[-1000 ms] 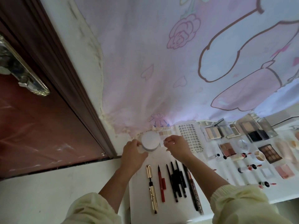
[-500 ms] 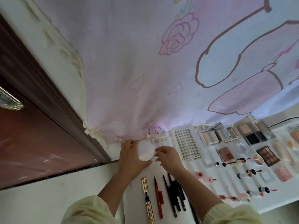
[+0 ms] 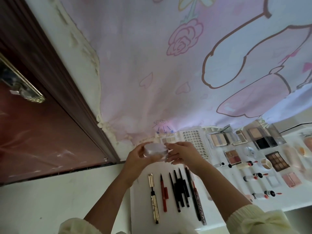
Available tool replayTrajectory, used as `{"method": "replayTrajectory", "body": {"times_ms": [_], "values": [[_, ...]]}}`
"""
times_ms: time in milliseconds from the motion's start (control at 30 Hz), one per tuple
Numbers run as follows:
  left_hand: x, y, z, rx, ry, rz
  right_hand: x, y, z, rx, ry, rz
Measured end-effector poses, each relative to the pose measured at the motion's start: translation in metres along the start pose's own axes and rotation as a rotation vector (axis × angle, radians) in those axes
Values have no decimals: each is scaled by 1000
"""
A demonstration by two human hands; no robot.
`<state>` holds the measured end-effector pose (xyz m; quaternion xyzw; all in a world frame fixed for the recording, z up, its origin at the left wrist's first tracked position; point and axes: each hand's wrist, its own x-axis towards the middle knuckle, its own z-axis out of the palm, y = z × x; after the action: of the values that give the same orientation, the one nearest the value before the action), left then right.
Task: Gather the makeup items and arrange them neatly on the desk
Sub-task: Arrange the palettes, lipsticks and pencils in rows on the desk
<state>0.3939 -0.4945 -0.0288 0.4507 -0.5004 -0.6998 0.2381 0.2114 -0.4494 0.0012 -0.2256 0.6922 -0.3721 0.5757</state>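
A round white powder jar (image 3: 154, 152) is lifted above the far left corner of the white desk (image 3: 219, 205). My left hand (image 3: 135, 159) grips its left side and my right hand (image 3: 183, 153) holds its right side. Below the hands lies a row of pens and liners: a gold mascara (image 3: 153, 198), a red liner (image 3: 163, 193), several black pencils (image 3: 179, 188). A small palette (image 3: 168, 140) and a lash card (image 3: 192, 141) lie just behind the jar.
Open palettes (image 3: 219, 140), a dark eyeshadow palette (image 3: 277, 161), lipsticks (image 3: 256, 176) and a blush compact (image 3: 291, 179) fill the desk's right side. A pink printed cloth (image 3: 168, 73) hangs behind. A dark door frame (image 3: 67, 92) stands at the left.
The jar was resting at the desk's back corner; both hands have lifted it and tilted it on its side. The camera view has shifted slightly.
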Motion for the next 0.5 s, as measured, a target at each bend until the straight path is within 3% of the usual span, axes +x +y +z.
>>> {"method": "replayTrajectory", "body": {"times_ms": [200,500], "values": [[-15,3,19,-368,-11,-130,-35,-5,-6,-13,-50,-55],[-30,14,38,-574,37,-202,-61,-12,-20,-527,120,-382]]}}
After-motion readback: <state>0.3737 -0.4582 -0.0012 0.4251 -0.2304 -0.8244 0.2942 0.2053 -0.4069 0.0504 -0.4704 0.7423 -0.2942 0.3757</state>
